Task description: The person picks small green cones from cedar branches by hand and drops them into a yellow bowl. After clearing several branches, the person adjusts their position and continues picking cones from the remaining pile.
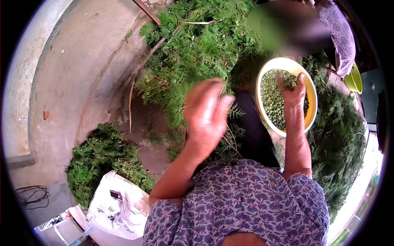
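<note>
My left hand (205,108) is raised in front of my lap, blurred, its fingers curled in and its thumb pointing up to the right. What lies inside its fingers is hidden. Feathery green evergreen sprigs (234,133) show behind and beside it. My right hand (293,92) reaches into a pale yellow bowl (262,107) at the right. Its thumb and forefinger are spread apart, with small round green cones (273,96) visible between them. These cones fill much of the bowl.
A large heap of cut evergreen branches (205,45) lies ahead. More greenery (338,135) is at the right and a smaller pile (102,158) at the lower left, beside a white sack (119,213). A person's patterned sleeve (338,33) and a lime-green bowl (353,78) appear upper right.
</note>
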`<state>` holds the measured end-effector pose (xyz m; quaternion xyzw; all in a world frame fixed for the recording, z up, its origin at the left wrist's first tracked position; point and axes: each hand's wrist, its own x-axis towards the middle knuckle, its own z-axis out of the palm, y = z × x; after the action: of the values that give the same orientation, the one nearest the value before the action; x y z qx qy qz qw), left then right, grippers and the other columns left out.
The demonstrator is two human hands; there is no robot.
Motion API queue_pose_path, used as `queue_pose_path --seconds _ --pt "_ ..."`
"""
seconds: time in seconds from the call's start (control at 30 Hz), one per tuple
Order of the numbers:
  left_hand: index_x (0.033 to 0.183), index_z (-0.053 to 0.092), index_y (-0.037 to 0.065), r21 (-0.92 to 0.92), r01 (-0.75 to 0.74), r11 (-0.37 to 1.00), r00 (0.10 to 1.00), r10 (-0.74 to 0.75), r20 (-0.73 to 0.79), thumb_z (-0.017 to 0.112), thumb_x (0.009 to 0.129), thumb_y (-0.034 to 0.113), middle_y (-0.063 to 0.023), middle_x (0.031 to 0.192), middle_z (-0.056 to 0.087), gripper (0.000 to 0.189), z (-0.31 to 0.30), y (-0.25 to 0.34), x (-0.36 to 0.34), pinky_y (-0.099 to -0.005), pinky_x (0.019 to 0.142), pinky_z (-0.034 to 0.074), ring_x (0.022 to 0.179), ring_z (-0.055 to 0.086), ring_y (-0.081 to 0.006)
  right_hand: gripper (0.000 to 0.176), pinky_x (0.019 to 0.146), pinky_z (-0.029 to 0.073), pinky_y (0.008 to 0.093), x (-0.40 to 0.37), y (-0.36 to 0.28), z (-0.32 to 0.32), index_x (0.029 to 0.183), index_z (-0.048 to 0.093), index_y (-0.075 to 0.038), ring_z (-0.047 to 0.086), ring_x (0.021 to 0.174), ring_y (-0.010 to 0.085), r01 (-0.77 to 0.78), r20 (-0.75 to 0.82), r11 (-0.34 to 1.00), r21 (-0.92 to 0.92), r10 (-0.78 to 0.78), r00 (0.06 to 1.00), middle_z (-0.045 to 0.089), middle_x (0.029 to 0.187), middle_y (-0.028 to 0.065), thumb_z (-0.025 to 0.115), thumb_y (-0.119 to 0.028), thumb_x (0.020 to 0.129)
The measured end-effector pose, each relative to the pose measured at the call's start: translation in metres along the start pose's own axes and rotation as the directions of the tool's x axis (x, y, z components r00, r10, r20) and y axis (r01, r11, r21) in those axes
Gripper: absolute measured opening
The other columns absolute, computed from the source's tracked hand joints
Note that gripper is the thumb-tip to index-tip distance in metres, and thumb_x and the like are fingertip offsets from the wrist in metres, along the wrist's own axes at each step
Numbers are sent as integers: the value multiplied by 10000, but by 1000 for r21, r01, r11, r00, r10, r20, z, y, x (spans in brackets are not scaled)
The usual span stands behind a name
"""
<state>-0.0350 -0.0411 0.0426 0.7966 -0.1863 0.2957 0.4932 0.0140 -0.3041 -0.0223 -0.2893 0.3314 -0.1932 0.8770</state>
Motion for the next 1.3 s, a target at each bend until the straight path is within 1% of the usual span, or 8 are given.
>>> queue_pose_path --seconds 0.07,0.17,0.3,0.6,0.7,0.83,0.9,1.3 --pt "974 613 16 274 18 962 997 -36 62 622 772 49 -121 1020 612 205 -25 -28 -4 -320 846 479 949 586 -236 615 870 482 507 31 -11 -31 1298 263 -33 358 1115 401 120 -28 992 34 -119 993 246 1244 261 552 -347 855" --pt "995 580 -33 -500 592 633 759 -647 79 531 869 99 -159 1055 594 189 -40 -38 -20 -377 910 451 975 579 -260 578 909 435 546 56 -26 -54 1316 277 -93 208 1236 402 157 -259 980 124 -121 958 146 1365 157 550 -322 861" --pt "1014 566 -38 -911 390 135 634 -757 159 493 879 77 -178 1016 609 191 -49 -50 -20 -415 925 459 951 600 -268 369 869 468 508 75 -25 -86 1165 388 -32 394 1126 346 242 -129 965 101 -229 965 326 1280 173 527 -219 879" --pt "965 574 -15 -754 469 460 493 -845 -208 550 867 113 -120 926 625 163 -85 -75 -41 -316 783 506 842 604 -201 153 568 527 262 -86 44 42 987 607 -36 600 623 140 163 464 819 -550 137 875 615 735 77 558 -71 847" --pt "974 506 30 -707 666 236 145 -971 -188 565 867 222 -31 750 552 228 -75 -65 -69 -255 598 463 669 531 -136 133 544 508 214 -121 70 43 959 615 -23 596 616 103 326 709 721 -611 316 630 615 765 60 550 -17 843" --pt "949 497 55 -802 597 19 235 -960 152 566 866 284 -6 690 490 253 -68 -81 -112 -258 563 437 600 466 -110 251 553 488 276 -137 107 45 992 587 -9 604 660 206 929 958 248 -275 -15 288 575 866 107 630 -2 745" --pt "951 523 59 -825 563 45 308 -938 159 551 878 275 -16 740 539 229 -69 -74 -102 -265 591 468 644 515 -123 249 594 488 331 -148 110 47 980 580 -16 596 730 290 899 897 35 -436 90 432 555 893 144 612 5 734" --pt "954 567 50 -730 672 129 421 -877 232 607 796 130 -69 923 623 182 -83 -122 -43 -346 839 396 938 572 -212 254 691 460 340 -169 97 21 826 574 -12 521 816 253 946 799 323 26 562 -214 532 871 103 581 -34 573"
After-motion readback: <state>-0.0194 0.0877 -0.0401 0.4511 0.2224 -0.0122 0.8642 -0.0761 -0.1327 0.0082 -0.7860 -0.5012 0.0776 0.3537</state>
